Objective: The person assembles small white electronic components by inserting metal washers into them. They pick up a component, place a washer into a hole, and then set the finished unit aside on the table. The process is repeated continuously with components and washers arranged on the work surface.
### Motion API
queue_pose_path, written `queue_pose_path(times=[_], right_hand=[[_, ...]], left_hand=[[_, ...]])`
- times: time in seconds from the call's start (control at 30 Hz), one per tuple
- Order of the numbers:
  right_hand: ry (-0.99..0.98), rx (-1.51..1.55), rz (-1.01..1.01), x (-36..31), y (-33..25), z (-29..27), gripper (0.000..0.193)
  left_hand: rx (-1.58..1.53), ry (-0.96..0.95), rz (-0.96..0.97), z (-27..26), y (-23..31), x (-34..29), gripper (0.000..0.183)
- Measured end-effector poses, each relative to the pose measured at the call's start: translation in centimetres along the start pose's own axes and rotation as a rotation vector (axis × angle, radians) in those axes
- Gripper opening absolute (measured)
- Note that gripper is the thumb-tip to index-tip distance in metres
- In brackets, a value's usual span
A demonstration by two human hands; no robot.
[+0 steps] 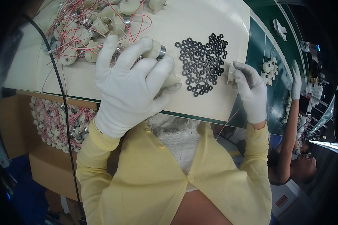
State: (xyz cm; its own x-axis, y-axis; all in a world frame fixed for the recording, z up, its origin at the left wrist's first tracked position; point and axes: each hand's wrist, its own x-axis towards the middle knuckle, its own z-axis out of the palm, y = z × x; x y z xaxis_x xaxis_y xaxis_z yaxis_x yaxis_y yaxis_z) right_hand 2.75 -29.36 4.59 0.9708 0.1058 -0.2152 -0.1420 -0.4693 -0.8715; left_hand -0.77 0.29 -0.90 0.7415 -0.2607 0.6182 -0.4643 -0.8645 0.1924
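My left hand (133,82), in a white glove, curls over the bench. A cream plastic part (171,80) sits between its thumb and index finger, mostly hidden by them. Against its fingertips is a small motor (154,50) with a cream housing and a silver metal can. On the other side, my right hand (250,88), also gloved, pinches a small cream plastic piece (231,72) between thumb and fingers above the white bench top. Between the hands, many black rubber rings (202,62) lie flat in a loose patch.
Motors with red and white wires (90,30) are heaped at the far left. A cardboard box (52,161) with more wired motors stands below the bench's left edge. A black cable (60,82) crosses the left side. At right, another person's gloved hand (296,80) is near white parts (270,69).
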Motion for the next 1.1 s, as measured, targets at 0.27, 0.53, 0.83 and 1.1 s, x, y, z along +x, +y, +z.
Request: queue_pose_path(times=[0.27, 0.53, 0.83, 1.1], right_hand=[[0.016, -0.287, -0.281, 1.2, 0.8, 0.4, 0.021], [-0.076, -0.991, -0.500, 1.0, -2.3, -1.5, 0.020], [-0.150, -1.209, -0.653, 0.8, -2.6, -2.1, 0.023], [-0.115, -1.260, -0.717, 0.8, -2.5, -1.9, 0.021]], left_hand=[[-0.013, 0.004, 0.004, 0.0, -0.1, 0.1, 0.043], [-0.014, -0.007, 0.005, -0.1, -0.2, 0.0, 0.046], [-0.032, -0.021, 0.009, -0.2, -0.2, 0.2, 0.045], [-0.025, -0.070, 0.000, -0.5, -0.1, 0.6, 0.040]])
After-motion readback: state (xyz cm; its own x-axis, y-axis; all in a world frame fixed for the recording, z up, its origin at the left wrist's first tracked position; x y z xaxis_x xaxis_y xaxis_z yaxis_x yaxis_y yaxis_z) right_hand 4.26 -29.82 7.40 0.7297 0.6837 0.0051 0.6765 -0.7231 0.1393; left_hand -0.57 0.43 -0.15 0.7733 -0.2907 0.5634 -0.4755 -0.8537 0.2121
